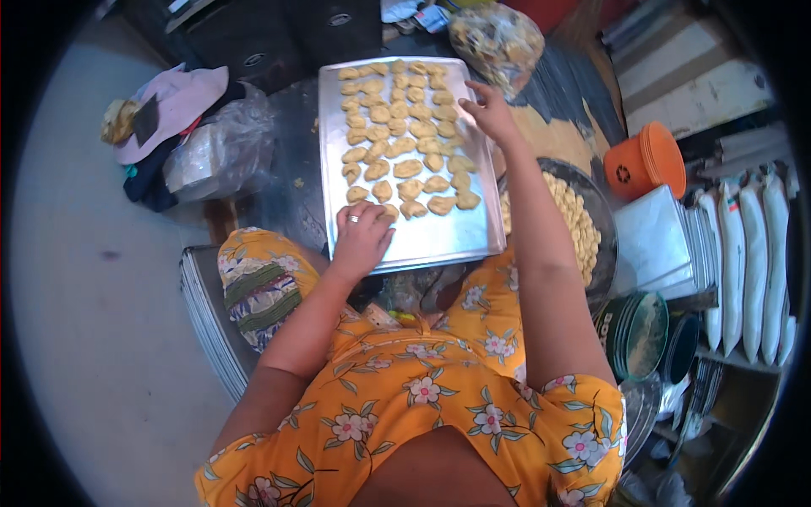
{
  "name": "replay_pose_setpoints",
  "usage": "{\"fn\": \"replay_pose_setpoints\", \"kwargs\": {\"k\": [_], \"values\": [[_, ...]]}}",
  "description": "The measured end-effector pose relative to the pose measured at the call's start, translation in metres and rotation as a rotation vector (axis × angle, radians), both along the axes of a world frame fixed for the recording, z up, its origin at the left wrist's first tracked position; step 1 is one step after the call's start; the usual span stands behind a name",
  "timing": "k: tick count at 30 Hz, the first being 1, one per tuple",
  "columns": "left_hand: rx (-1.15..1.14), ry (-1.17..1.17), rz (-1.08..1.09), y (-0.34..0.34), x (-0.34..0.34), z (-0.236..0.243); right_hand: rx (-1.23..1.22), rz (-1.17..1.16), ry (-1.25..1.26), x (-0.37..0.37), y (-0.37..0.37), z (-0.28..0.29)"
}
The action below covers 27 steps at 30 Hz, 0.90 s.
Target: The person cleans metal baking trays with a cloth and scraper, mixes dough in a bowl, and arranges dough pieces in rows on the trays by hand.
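Note:
A metal tray (448, 237) holds several rows of pale yellow, rough dough pieces (408, 169). My left hand (363, 232) is low on the tray's left half, fingers bent round a dough piece in the bottom row, partly hidden by them. My right hand (488, 111) is at the upper right edge of the tray, fingers apart, with nothing visible in them. Right of the tray, partly behind my right arm, a large dark bowl (610, 237) holds many small dough pieces (583, 228).
At left lie a pink cloth (182, 101) and plastic bags (220, 160); at the back, black boxes (334, 29) and a stuffed bag (498, 46). At right stand orange buckets (642, 165), metal sheets (650, 241), green containers (634, 334) and white packages (752, 262).

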<state>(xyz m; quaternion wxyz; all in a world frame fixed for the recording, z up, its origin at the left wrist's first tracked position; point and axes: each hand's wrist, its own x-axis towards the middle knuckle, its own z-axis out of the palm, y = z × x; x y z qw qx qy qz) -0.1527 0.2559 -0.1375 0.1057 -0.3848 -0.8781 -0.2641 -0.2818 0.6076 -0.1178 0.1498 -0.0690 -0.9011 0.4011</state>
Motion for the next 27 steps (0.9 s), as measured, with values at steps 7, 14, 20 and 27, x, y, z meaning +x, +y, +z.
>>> {"fn": "replay_pose_setpoints", "kwargs": {"k": [7,14,20,27], "values": [[-0.057,0.025,-0.025,0.022,0.017,0.025,-0.327,-0.283,-0.176,0.183,0.152,-0.039],[0.051,-0.149,-0.586,0.138,0.088,0.069,-0.060,-0.910,-0.832,0.403,0.165,-0.293],[-0.088,-0.220,-0.744,0.155,0.115,0.060,0.001,-0.700,-0.954,0.404,0.039,-0.281],[-0.045,-0.246,-0.742,0.151,0.111,0.067,-0.031,-0.858,-0.350,0.482,0.118,-0.272]]}}
